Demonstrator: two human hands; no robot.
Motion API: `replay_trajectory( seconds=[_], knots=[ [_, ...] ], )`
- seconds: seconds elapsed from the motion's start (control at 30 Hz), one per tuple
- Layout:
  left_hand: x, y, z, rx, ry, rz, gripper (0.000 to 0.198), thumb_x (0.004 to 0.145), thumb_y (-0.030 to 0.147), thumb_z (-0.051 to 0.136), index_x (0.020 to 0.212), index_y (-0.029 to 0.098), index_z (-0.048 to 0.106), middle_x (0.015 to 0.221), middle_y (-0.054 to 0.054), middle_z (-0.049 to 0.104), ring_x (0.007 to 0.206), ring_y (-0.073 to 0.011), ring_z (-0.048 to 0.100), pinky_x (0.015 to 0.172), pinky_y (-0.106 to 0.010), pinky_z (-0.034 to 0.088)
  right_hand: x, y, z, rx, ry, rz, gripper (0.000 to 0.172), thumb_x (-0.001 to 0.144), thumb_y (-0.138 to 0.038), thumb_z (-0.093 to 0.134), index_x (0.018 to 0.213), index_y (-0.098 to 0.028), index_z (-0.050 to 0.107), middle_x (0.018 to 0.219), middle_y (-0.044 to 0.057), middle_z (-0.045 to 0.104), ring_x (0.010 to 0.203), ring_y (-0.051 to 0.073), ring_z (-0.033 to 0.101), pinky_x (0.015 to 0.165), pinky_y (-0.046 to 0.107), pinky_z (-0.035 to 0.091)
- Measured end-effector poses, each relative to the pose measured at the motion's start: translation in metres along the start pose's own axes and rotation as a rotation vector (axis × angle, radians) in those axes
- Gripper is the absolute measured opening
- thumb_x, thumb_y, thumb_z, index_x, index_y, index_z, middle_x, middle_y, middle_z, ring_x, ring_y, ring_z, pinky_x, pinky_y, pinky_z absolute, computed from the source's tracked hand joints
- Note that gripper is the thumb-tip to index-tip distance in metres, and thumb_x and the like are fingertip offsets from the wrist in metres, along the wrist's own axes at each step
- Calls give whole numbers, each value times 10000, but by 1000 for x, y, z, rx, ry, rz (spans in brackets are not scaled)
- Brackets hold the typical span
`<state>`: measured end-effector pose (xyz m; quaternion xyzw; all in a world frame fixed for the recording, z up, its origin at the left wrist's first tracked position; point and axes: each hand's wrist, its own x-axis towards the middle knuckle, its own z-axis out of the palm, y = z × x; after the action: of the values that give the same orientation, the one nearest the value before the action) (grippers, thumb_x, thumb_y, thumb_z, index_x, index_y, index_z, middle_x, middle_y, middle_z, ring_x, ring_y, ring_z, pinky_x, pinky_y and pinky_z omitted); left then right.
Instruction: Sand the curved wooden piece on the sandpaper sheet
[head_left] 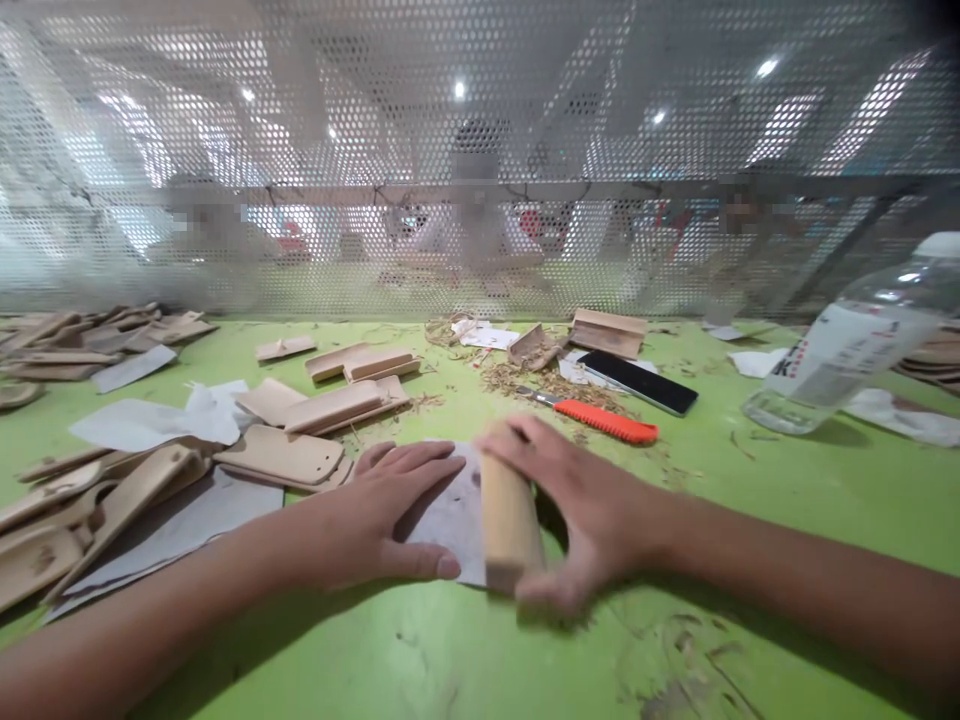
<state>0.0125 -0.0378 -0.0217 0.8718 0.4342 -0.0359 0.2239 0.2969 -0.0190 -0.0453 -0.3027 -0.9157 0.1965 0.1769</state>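
Note:
My left hand (382, 520) lies flat with fingers stretched out, pressing a grey sheet of sandpaper (450, 520) onto the green table (525, 660). My right hand (577, 510) grips a small pale wooden piece (508, 525) from the side and holds it standing on edge on the sandpaper, right beside my left fingertips.
Several flat wooden pieces (285, 455) and grey sheets lie to the left. Behind are an orange-handled knife (607, 420), a black phone (639, 382), wood shavings (540, 380) and a tilted plastic bottle (847, 345) at right. A perforated metal screen (480, 150) closes the far edge; people sit beyond.

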Motion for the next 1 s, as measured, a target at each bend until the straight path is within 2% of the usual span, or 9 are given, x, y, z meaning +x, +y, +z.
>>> replay_trajectory(
  seconds=[0.1,0.27,0.4,0.57,0.67,0.73,0.87,0.93,1.0],
  knots=[
    [0,0,-1,11,-6,20,974,913,808,568,1666,270,264,1736,-109,188,1565,-442,157,1222,-686,155,-1,-1,1,52,-55,-76,1214,556,-751,840,1580,-278,390,1469,178,415,1279,418,506,1083,605,434],
    [0,0,-1,13,-11,-16,1018,897,828,566,1675,264,231,1738,-112,178,1564,-465,131,1208,-708,170,-1,-3,1,-20,19,44,1152,630,-770,790,1558,-207,404,1446,216,425,1278,432,503,1081,647,423],
    [0,-1,0,12,0,20,994,909,820,561,1668,251,261,1735,-118,186,1564,-446,158,1224,-683,162,-2,-5,3,59,-44,-78,1230,549,-826,796,1564,-246,411,1468,199,417,1290,423,510,1083,606,445],
    [0,0,0,13,10,2,1013,904,827,557,1669,235,256,1726,-138,209,1560,-461,162,1206,-717,164,-1,-2,0,-30,15,76,1174,613,-771,806,1553,-195,404,1431,222,432,1285,427,506,1084,631,432],
    [0,-2,0,12,15,11,990,903,818,572,1663,254,282,1726,-124,218,1562,-453,164,1220,-694,153,-5,-9,4,68,-55,-38,1257,523,-802,830,1574,-262,398,1474,195,395,1302,430,499,1094,620,432],
    [0,-4,-1,34,-6,12,992,898,809,592,1668,281,258,1737,-102,183,1570,-451,128,1229,-681,123,-4,-9,4,81,-75,-53,1263,501,-807,834,1571,-278,420,1486,189,389,1312,439,496,1103,632,420],
    [0,-5,-4,45,-47,-6,1018,890,818,591,1679,318,188,1749,-76,121,1576,-459,69,1227,-688,87,6,8,-6,-35,-12,180,1163,641,-781,784,1587,-224,399,1535,219,357,1383,452,453,1140,648,378],
    [0,-4,-5,33,-43,-10,1016,892,823,579,1680,308,195,1749,-82,123,1576,-459,69,1227,-687,91,9,17,-12,-70,4,265,1153,698,-782,750,1620,-232,329,1608,223,278,1455,462,381,1169,654,339],
    [0,-3,-6,27,-33,-7,1014,890,815,592,1677,300,215,1745,-93,147,1577,-454,85,1226,-686,106,7,22,-13,-77,-5,284,1180,728,-796,726,1657,-272,223,1662,214,201,1492,474,336,1171,673,327]
  ],
)
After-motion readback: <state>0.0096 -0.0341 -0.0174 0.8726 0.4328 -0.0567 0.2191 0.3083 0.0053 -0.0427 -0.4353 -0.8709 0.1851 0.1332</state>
